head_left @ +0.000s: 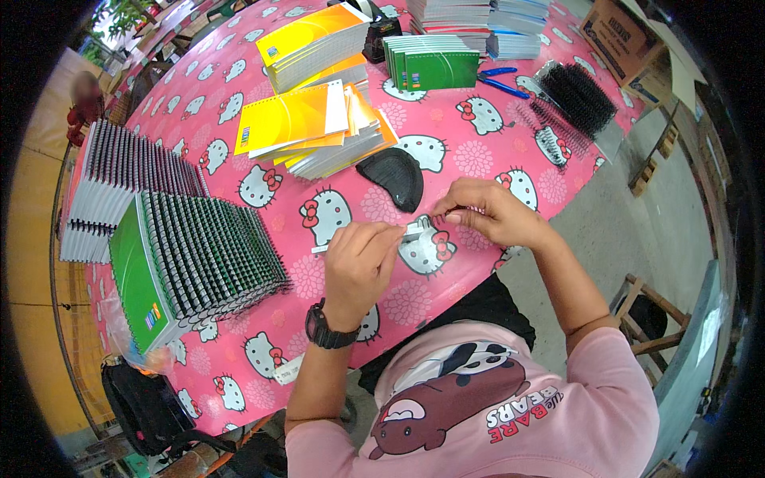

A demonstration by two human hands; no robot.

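My left hand point(362, 256), with a black watch on its wrist, is closed on a thin whitish strip point(414, 229) that sticks out on both sides of the fingers. My right hand point(490, 211) is just right of the strip's end, its fingertips pinched on a short dark binding coil point(441, 215). Most of the coil is hidden by the fingers. A black half-round object point(394, 177) lies on the table just beyond both hands. Past it are loose, unbound yellow-orange notebooks point(295, 123) in an uneven pile.
Coil-bound notebooks with green covers point(211, 259) and another bound stack point(135, 175) stand at left. Green notebooks point(434, 64), blue-handled pliers point(502, 82) and a heap of black binding coils point(578, 99) lie at the far right. A cardboard box point(621, 44) sits beyond the pink patterned tablecloth point(470, 159).
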